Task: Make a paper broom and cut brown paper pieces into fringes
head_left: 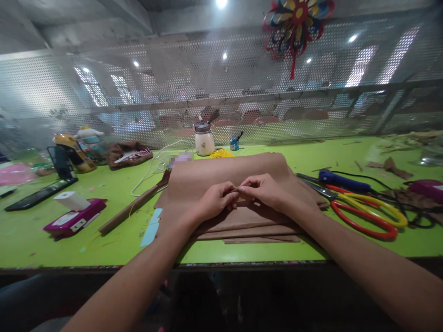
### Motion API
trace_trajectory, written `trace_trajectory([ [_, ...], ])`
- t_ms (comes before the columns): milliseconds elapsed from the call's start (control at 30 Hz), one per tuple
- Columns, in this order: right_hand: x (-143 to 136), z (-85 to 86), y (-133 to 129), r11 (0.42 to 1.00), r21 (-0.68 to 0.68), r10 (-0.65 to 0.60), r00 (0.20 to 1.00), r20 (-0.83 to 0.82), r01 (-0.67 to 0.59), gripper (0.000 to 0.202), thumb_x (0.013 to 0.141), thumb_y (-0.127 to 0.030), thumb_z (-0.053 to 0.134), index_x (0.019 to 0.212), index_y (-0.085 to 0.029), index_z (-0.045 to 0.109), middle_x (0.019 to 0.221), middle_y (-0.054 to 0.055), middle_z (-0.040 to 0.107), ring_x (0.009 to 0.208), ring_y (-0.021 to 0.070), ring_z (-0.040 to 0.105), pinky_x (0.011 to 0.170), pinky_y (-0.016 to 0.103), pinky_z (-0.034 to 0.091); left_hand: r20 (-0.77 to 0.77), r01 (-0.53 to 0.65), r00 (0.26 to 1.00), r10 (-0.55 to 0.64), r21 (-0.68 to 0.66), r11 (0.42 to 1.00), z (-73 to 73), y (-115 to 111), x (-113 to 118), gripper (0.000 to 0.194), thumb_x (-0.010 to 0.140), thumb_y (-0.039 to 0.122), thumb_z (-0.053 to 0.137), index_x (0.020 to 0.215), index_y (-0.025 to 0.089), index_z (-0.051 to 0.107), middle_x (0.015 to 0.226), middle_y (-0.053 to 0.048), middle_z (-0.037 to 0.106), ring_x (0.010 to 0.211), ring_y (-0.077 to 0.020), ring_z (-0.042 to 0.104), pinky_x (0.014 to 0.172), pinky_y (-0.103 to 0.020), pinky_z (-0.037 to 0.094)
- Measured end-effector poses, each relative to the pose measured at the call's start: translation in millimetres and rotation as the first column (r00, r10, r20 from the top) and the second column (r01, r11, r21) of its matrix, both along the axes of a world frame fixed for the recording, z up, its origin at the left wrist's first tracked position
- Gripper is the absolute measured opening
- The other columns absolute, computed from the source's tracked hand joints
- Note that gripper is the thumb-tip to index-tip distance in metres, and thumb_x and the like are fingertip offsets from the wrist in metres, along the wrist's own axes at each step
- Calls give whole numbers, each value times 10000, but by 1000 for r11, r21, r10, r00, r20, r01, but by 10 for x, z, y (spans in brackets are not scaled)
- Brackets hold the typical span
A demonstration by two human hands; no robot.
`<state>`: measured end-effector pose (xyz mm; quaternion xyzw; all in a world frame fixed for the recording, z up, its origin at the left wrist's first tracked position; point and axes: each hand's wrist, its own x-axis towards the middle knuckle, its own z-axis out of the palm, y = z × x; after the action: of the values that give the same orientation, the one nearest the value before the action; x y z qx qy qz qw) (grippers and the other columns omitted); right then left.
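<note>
The bench (263, 253) runs below and on both sides of the grip, and its front edge is near the lowest sheets. On it, directly under both hands, lies the stack of brown sheets (228, 170). Its layers are not even, so I judge that pressure from a wrist could make the upper ones slide or crease.

To the right of the grip, the scissors (389, 234) have their blades close beside the stack. If the right forearm moves outward, it may catch the handles, and a blade could scratch the paper. Left of the grip is a rolled brown stick (134, 207); a push of the stack to that side could roll it. The blue-handled tool (344, 181) is also on the right, and its loose cable may snag.

The smallest is the thin brown piece (238, 189), held just above the stack. The left hand (219, 200) and the right hand (265, 191) both pinch it, very narrow, with fingertips nearly meeting. It may tear if they pull unequally, or slip out, because so little is held. Whether it is joined to a sheet, I cannot tell.
</note>
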<state>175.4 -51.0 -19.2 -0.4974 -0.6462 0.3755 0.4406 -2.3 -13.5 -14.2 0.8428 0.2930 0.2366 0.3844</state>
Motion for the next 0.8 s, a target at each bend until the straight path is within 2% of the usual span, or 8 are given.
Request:
trace_trajectory([
  [133,11,36,-12,999,35,-21,1000,-2,21,315,702,-396,562,779,-108,666,615,23,573,537,94,446,458,203,362,0,-4,1000,4,34,999,-15,3,-6,264,833,374,404,713,154,487,583,4,559,508,-84,490,518,-195,381],
  [267,11,43,-6,999,-44,-28,990,-139,22,316,690,-342,583,885,-112,679,728,55,634,580,108,484,495,221,393,53,35,998,-29,-120,992,-29,23,-5,234,831,356,415,806,138,496,657,-31,608,509,-84,514,483,-189,386],
  [433,-8,35,8,995,-65,-88,967,-240,75,271,638,-285,625,838,-115,693,764,68,655,620,126,525,521,237,434,159,87,986,-41,-295,951,-19,32,-6,293,807,393,462,873,112,516,782,-93,641,592,-107,574,513,-208,431],
  [633,-7,23,19,992,-57,-121,965,-233,111,245,612,-251,632,807,-117,696,711,49,654,602,126,538,538,246,440,133,38,991,2,-298,954,5,35,-25,357,796,402,486,961,95,564,677,-73,642,529,-94,552,500,-191,419],
  [800,-2,34,10,996,-2,-91,975,-204,92,242,627,-274,627,806,-123,690,712,41,643,617,131,545,549,254,437,184,66,983,2,-368,928,-7,42,-33,364,777,391,523,981,93,570,725,-91,656,562,-106,579,563,-221,455],
])
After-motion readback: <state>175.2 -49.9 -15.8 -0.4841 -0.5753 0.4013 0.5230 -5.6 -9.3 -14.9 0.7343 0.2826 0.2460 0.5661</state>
